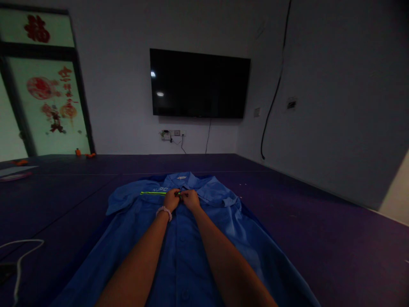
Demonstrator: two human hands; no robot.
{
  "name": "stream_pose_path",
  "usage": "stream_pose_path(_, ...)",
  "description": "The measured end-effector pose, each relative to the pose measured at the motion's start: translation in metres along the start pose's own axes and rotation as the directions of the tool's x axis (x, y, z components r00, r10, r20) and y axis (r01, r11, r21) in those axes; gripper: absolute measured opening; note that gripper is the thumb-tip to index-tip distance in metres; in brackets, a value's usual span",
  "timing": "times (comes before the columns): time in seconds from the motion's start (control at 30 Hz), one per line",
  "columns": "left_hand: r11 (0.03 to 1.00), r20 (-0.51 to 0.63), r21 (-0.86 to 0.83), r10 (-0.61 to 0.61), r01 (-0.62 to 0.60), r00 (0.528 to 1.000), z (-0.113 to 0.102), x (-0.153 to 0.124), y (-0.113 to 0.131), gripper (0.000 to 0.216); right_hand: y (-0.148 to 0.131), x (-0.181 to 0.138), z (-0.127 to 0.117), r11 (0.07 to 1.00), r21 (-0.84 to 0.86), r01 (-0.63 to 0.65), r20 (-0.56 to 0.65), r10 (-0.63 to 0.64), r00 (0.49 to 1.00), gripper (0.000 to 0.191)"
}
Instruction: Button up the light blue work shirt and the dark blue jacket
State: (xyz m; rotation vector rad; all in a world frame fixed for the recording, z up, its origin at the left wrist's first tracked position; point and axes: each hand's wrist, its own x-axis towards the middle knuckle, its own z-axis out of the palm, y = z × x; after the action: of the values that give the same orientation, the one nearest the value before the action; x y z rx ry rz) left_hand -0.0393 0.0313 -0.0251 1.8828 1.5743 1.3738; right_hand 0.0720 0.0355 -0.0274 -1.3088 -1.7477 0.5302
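Observation:
A blue short-sleeved work shirt point(204, 226) lies face up in front of me, its collar at the far end. It carries a bright yellow-green stripe and pale letters on the chest. My left hand point(171, 199) is closed on the upper front placket, a scrunchie-like band round its wrist. Right beside it, my right hand point(191, 199) pinches the placket from the other side, and the fingertips of both hands almost meet. Whatever button lies between them is too small and dark to make out. Lower down, the placket shows a few buttons.
The shirt rests on a purple surface point(319, 238). A white cable point(19, 264) lies at the lower left beside a dark object. Small orange items point(90, 155) stand near the glass door. A television point(201, 85) hangs on the far wall, above sockets with cords.

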Motion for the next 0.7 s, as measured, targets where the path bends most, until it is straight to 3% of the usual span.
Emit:
stream_pose_path(0.2, 1.000, 0.010, -0.022, 0.007, -0.007, 1.000, -0.001, 0.000, 0.006, 0.038, -0.002, -0.001, -0.003, 0.998, -0.022, 0.064, 0.004, -0.064, 0.998, 0.027)
stream_pose_path(0.7, 0.994, -0.027, 0.088, -0.070, 0.072, 0.997, 0.001, -0.004, 0.011, 0.026, -0.007, -0.003, -0.004, 0.996, -0.084, -0.033, -0.063, 0.028, 0.998, 0.026)
